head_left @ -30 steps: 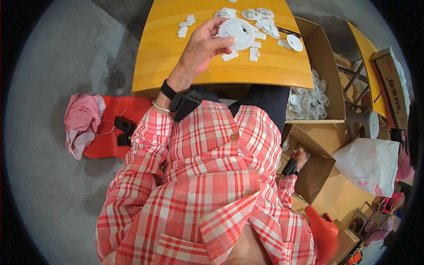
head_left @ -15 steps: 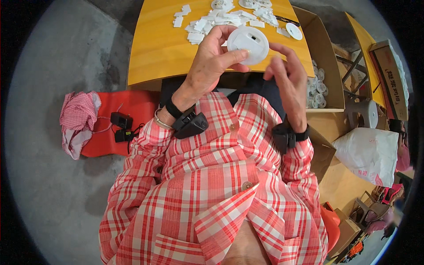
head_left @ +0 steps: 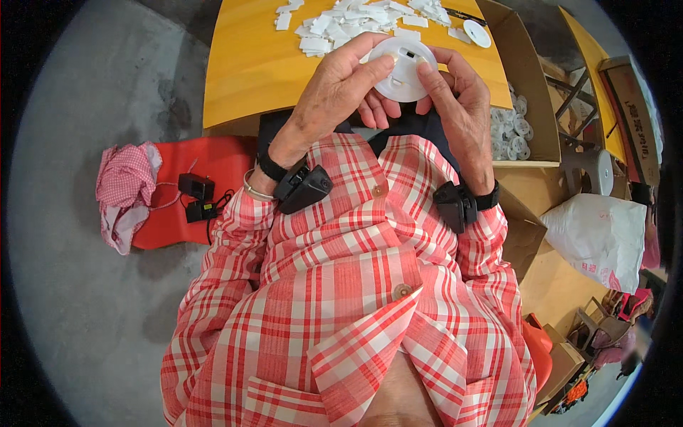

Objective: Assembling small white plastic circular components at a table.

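A yellow table (head_left: 249, 78) spans the far side. At right, a white bag (head_left: 594, 238) bears red print, and a brown carton (head_left: 632, 117) dark print. The left hand (head_left: 341, 87) and right hand (head_left: 464, 107) grip the white disc (head_left: 404, 75) between them, near the table's edge, thumbs on its face; even pressure, clear of the dark slot (head_left: 410, 54), should steady it.

A round white disc (head_left: 404, 72), its face with 1 small dark slot (head_left: 410, 54) turned upward, is between 2 hands (head_left: 344, 84).
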`<act>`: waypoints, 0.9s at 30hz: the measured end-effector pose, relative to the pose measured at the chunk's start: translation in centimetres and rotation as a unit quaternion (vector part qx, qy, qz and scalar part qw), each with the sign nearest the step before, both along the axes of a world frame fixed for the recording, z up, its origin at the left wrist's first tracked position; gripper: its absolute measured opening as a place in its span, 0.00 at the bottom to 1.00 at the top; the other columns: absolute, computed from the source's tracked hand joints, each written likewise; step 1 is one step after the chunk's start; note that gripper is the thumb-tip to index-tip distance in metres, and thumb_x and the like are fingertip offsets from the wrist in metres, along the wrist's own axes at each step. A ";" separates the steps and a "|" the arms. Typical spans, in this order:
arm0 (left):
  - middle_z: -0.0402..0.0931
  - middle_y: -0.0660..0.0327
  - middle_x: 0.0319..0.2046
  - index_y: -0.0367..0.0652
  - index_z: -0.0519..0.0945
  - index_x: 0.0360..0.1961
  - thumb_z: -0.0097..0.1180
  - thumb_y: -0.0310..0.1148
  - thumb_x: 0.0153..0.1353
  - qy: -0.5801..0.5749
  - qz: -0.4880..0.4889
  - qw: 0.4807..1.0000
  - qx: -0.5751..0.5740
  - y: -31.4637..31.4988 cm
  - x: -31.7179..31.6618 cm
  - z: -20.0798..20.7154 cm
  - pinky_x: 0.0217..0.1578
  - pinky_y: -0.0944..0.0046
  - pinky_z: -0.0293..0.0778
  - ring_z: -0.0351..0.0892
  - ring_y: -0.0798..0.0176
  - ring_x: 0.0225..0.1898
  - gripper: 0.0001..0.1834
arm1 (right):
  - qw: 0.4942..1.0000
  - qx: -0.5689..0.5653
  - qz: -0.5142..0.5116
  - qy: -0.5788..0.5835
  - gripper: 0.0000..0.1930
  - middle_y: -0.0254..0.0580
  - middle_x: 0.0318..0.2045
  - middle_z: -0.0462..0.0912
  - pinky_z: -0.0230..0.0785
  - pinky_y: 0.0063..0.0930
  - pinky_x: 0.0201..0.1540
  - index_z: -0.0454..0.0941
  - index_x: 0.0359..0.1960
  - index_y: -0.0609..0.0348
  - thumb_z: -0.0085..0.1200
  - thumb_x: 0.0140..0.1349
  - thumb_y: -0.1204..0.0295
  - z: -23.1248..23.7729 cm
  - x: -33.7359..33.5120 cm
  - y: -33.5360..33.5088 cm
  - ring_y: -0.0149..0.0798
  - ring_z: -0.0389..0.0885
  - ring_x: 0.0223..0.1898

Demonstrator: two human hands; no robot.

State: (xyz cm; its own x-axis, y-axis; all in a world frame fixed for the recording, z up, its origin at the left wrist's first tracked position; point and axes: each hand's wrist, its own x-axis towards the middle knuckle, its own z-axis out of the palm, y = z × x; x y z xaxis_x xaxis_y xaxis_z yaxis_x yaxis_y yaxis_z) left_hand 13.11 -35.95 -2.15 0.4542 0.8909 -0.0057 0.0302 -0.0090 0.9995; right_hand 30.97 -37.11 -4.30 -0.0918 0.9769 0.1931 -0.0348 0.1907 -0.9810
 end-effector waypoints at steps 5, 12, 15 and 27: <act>0.78 0.53 0.22 0.39 0.64 0.58 0.44 0.40 0.66 -0.025 0.013 1.000 -0.010 -0.3 0.7 0.1 0.15 0.75 0.71 0.77 0.67 0.16 0.23 | 1.000 -0.006 -0.006 0.002 0.16 0.33 0.17 0.76 0.58 0.16 0.20 0.72 0.45 0.64 0.53 0.62 0.65 -0.2 -0.4 -0.2 0.21 0.70 0.18; 0.78 0.53 0.25 0.38 0.65 0.57 0.44 0.37 0.66 -0.014 0.048 0.999 -0.001 -0.3 1.9 0.0 0.14 0.72 0.75 0.78 0.66 0.17 0.21 | 0.999 0.006 -0.031 -0.031 0.12 0.36 0.15 0.76 0.58 0.17 0.16 0.71 0.41 0.64 0.54 0.61 0.69 0.2 0.2 -0.1 0.22 0.70 0.15; 0.78 0.54 0.23 0.38 0.65 0.57 0.46 0.37 0.65 -0.005 0.058 0.998 0.005 -0.1 2.2 0.1 0.13 0.71 0.75 0.78 0.65 0.15 0.22 | 0.999 0.002 -0.039 -0.035 0.12 0.36 0.15 0.76 0.58 0.18 0.16 0.71 0.40 0.64 0.53 0.61 0.69 0.7 0.2 -0.2 0.23 0.70 0.14; 0.78 0.57 0.30 0.35 0.62 0.57 0.59 0.34 0.57 -0.027 0.096 0.995 0.019 0.7 1.6 -1.5 0.21 0.76 0.70 0.74 0.73 0.20 0.29 | 0.995 -0.082 0.031 0.053 0.16 0.40 0.22 0.80 0.64 0.17 0.29 0.66 0.49 0.66 0.46 0.65 0.67 -0.2 -0.1 -0.4 0.24 0.74 0.25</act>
State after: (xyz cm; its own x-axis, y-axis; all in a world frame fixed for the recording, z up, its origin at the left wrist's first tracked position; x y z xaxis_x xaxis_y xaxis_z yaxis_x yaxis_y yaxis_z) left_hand 14.71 -35.25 -3.62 0.2739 0.9605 0.0500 -0.0187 -0.0466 0.9987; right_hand 30.86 -37.51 -4.47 -0.1406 0.9891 0.0426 -0.1467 0.0217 -0.9889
